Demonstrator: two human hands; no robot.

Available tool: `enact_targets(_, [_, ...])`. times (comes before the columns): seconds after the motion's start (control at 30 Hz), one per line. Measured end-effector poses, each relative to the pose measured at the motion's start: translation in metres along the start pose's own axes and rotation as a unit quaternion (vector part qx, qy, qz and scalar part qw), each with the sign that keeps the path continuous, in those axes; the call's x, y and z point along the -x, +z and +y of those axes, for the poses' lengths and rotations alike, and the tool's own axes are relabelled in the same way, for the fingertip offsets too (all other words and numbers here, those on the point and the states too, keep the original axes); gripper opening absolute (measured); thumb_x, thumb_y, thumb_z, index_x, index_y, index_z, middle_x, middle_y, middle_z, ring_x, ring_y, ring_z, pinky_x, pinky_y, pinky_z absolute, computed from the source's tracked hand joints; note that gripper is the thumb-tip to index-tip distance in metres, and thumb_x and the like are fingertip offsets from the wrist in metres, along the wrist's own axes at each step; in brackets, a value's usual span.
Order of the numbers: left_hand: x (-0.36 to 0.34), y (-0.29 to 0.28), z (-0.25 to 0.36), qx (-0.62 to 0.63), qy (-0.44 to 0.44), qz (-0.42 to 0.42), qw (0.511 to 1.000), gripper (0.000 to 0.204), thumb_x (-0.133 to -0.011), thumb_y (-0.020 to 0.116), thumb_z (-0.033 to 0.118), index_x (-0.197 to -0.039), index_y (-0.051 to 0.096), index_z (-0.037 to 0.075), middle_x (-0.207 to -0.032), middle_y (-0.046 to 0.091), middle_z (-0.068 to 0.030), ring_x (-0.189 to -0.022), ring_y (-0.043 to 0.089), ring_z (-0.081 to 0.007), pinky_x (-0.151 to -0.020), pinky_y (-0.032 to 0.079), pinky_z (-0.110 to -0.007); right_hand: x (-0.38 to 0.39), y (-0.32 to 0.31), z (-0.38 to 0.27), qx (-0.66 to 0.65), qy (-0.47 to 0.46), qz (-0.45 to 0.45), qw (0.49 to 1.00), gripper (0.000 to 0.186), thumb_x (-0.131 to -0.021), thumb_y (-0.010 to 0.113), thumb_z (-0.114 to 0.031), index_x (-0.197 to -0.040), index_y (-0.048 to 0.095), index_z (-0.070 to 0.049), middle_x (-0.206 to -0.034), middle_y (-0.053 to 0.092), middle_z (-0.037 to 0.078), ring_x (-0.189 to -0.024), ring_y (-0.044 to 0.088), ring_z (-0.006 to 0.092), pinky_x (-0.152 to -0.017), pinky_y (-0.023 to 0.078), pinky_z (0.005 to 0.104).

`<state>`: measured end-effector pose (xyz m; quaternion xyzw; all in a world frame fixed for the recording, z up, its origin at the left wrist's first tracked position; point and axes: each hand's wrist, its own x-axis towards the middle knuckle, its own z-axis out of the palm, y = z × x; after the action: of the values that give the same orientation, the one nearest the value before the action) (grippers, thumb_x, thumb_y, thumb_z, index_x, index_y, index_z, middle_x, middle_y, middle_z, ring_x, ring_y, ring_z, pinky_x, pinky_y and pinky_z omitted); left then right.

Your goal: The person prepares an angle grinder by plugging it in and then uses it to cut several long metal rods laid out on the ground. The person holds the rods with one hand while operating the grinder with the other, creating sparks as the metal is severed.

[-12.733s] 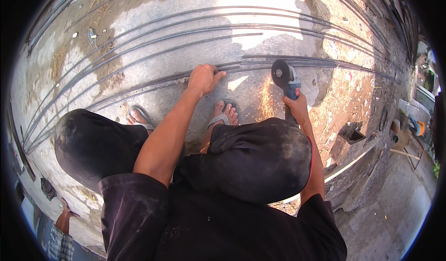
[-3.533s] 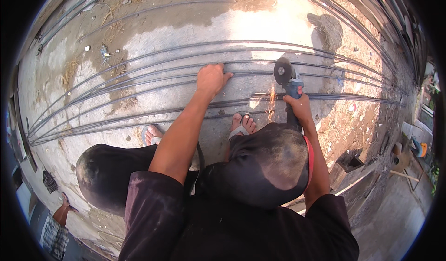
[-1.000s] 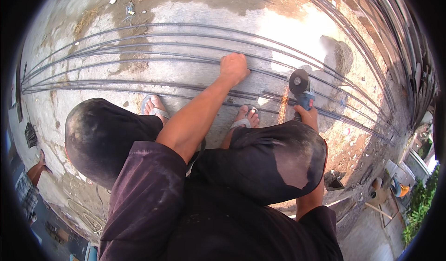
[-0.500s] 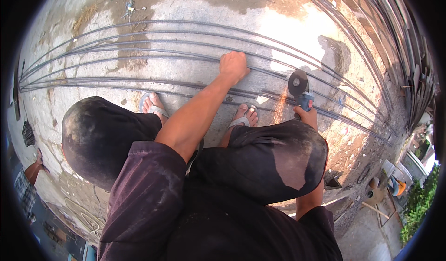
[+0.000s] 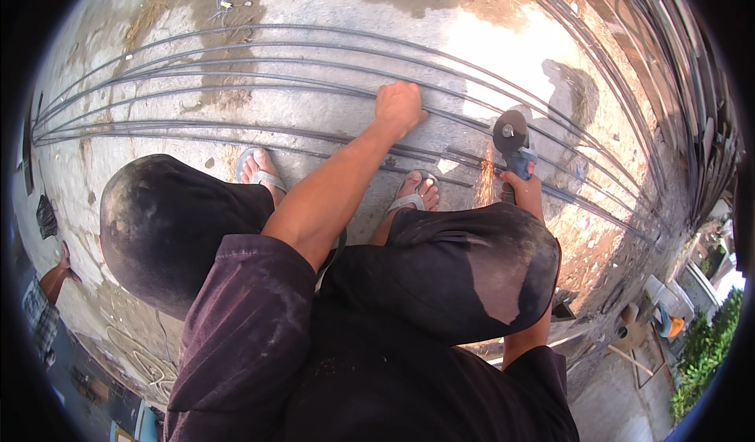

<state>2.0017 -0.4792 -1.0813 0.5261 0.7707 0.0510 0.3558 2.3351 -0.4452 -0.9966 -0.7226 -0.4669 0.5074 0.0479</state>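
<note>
My left hand [image 5: 399, 108] is closed in a fist around a long thin steel bar [image 5: 464, 119] lying low over the concrete. To its right, my right hand [image 5: 525, 192] grips a blue angle grinder [image 5: 519, 163] by its body. The grinder's dark cutting disc [image 5: 510, 131] stands by the right end of the held bar, and orange sparks [image 5: 487, 184] spray down from it toward my right foot. The exact contact between disc and bar is hard to make out. Several other steel bars [image 5: 314, 45] run side by side beyond and below the hands.
My sandaled feet [image 5: 415, 194] stand close to the bars and the sparks. More bars and strips [image 5: 692, 96] are stacked at the far right. Another person's hand [image 5: 67, 261] rests on the ground at the left. A coiled hose [image 5: 141, 359] lies lower left.
The view has shifted slightly. The grinder sits a little farther right and its disc is turned somewhat differently, with sparks still flying. My left hand keeps its hold on the bar.
</note>
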Motion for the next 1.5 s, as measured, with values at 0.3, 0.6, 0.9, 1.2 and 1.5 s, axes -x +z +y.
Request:
enact_targets(0.3, [0.003,-0.004,0.003,0.007,-0.012,-0.006,1.0,0.046,-0.084,0.087,0.041,-0.103,0.08,-0.001,-0.099,0.079,-0.0254,-0.1,0.079,-0.0391,-0.094,0.062,-0.045,-0.003,-0.003,0.013,-0.002,-0.007,0.007,1.0,0.029,-0.084,0.081,-0.023,-0.091,0.068,0.001,-0.071,0.066,0.007,-0.055,0.065,0.0197,-0.053,0.05,0.0365])
enact_targets(0.6, [0.002,-0.008,0.005,-0.006,-0.024,-0.04,0.999,0.043,-0.086,0.087,0.042,-0.109,0.082,0.005,-0.105,0.081,-0.0185,-0.104,0.079,-0.0331,-0.097,0.059,-0.043,0.013,-0.003,0.011,0.039,-0.007,0.017,0.999,0.033,-0.084,0.082,-0.02,-0.102,0.069,0.004,-0.08,0.068,0.01,-0.059,0.068,0.0213,-0.053,0.054,0.0374])
enact_targets(0.9, [0.0,-0.003,0.001,0.012,-0.009,-0.018,1.0,0.043,-0.084,0.086,0.039,-0.104,0.082,0.001,-0.101,0.079,-0.0255,-0.101,0.078,-0.0401,-0.095,0.062,-0.047,0.014,-0.009,0.024,0.085,-0.001,0.016,0.996,0.031,-0.083,0.082,-0.02,-0.101,0.072,0.003,-0.082,0.069,0.008,-0.067,0.069,0.0189,-0.061,0.055,0.0359])
enact_targets(1.2, [0.003,-0.001,0.001,-0.006,-0.009,-0.005,1.0,0.043,-0.084,0.087,0.041,-0.103,0.082,0.002,-0.099,0.081,-0.0208,-0.1,0.08,-0.0343,-0.092,0.062,-0.043,0.0,-0.008,0.009,0.006,0.009,-0.011,1.0,0.03,-0.083,0.082,-0.022,-0.095,0.07,0.003,-0.074,0.067,0.007,-0.059,0.065,0.0186,-0.055,0.05,0.0362])
enact_targets(1.5, [0.005,-0.007,0.002,-0.006,-0.011,-0.012,1.0,0.045,-0.084,0.088,0.041,-0.105,0.082,0.002,-0.101,0.081,-0.0207,-0.1,0.079,-0.0349,-0.091,0.062,-0.043,-0.001,-0.007,0.009,0.012,0.035,-0.005,0.999,0.03,-0.085,0.081,-0.022,-0.096,0.068,0.003,-0.074,0.066,0.007,-0.058,0.067,0.0198,-0.055,0.052,0.0361])
